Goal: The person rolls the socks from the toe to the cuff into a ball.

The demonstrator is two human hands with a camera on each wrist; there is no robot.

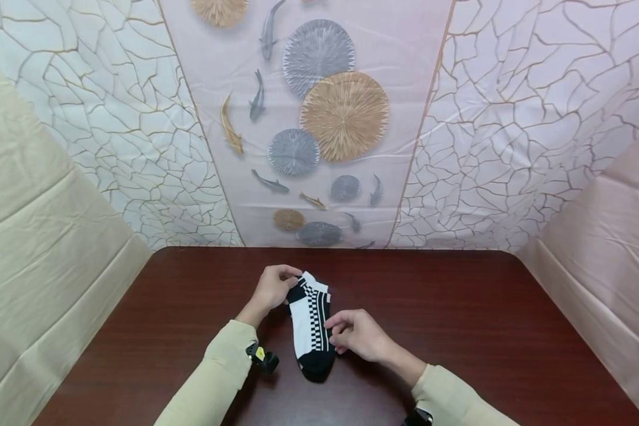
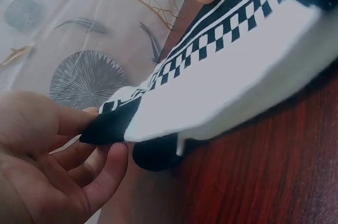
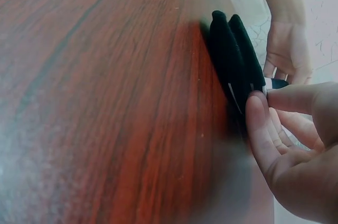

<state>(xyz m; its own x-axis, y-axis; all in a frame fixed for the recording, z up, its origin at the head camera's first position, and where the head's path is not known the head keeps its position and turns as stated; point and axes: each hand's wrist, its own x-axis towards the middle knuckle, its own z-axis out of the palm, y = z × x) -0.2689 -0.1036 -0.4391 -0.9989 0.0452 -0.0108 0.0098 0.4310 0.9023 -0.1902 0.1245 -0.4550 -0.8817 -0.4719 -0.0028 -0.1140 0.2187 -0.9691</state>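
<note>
Pair of blk & wht socks (image 1: 302, 328) lies stacked on the dark red-brown table (image 1: 474, 331), approx mid-width, toes twd the person, cuffs at the far end. Checked strip & thin stripes run lengthwise; heel & toe are blk. L hand (image 1: 271, 288) is mostly closed, w/ the blk heel pinched btwn thumb & fingers at the socks' upper-left; 2nd blk heel shows just below it in the L wrist view. R hand (image 1: 363, 336) is part-curled at the R edge, nearer the toe end, thumb & index nipping that edge; R wrist view shows both layers side by side there. Can't tell if the heel end is lifted. Pale yellow sleeves (image 1: 220, 361) on both arms; blk gadget (image 1: 267, 361) w/ a yellow bit at the L wrist. Patterned backdrop (image 1: 516, 77) w/ fish & discs hangs behind the table.
</note>
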